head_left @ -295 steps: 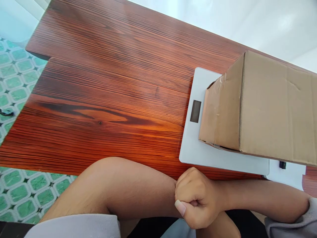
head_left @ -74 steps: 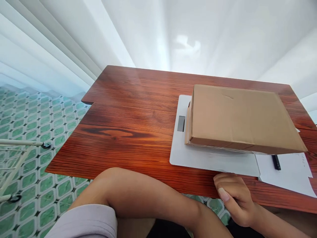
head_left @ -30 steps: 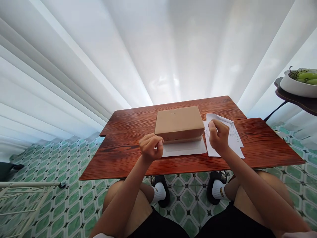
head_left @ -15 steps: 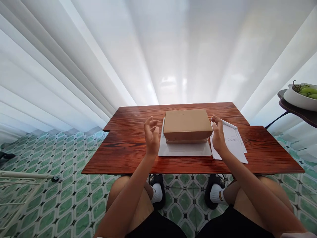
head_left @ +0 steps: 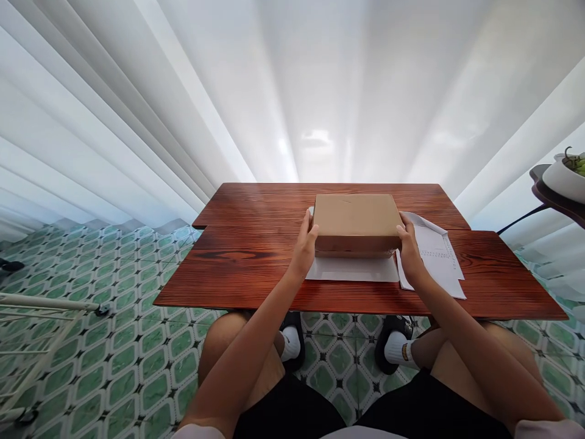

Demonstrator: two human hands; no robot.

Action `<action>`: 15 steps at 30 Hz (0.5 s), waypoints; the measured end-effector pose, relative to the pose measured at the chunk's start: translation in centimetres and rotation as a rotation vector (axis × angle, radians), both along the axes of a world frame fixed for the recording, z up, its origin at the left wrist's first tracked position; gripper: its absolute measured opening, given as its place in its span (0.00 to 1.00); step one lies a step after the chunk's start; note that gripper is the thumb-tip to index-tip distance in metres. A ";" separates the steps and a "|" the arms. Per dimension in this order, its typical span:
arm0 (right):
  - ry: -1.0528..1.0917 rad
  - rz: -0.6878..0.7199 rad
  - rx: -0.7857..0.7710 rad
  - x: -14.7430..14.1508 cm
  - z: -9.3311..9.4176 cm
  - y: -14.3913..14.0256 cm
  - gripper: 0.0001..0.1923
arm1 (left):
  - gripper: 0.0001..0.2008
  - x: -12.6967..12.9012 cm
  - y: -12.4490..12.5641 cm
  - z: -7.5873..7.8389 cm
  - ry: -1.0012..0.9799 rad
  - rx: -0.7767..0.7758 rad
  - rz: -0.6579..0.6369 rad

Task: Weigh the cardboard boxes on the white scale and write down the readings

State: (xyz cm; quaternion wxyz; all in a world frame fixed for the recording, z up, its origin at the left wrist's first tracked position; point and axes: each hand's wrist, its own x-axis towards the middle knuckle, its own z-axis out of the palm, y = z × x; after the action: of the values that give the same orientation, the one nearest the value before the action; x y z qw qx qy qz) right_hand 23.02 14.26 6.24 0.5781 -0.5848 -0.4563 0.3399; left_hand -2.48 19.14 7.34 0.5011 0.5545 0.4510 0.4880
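Beside the gripped cardboard box point(head_left: 355, 222) — paper sheets point(head_left: 434, 256), white scale point(head_left: 351, 269).

Box point(head_left: 355, 221) on scale point(head_left: 351, 269), paper point(head_left: 434, 259) right

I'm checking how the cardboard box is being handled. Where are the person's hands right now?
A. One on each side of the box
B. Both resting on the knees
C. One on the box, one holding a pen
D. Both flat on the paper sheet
A: the left hand presses the left side of the cardboard box and the right hand grips its right side, above the white scale.
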 end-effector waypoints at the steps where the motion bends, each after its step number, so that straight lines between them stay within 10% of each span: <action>1: -0.007 -0.003 -0.010 -0.1 0.1 -0.1 0.34 | 0.36 0.1 -0.2 0.2 0.026 0.004 -0.010; 15: -0.031 -0.036 -0.030 -0.7 0.9 -0.8 0.31 | 0.32 0.6 -0.6 -0.3 0.015 0.049 -0.019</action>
State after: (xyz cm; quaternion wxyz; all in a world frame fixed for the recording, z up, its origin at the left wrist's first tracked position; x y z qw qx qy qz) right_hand 22.31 13.49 7.16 0.5680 -0.6068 -0.4496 0.3271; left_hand -1.87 18.51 7.06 0.4887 0.5744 0.4372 0.4900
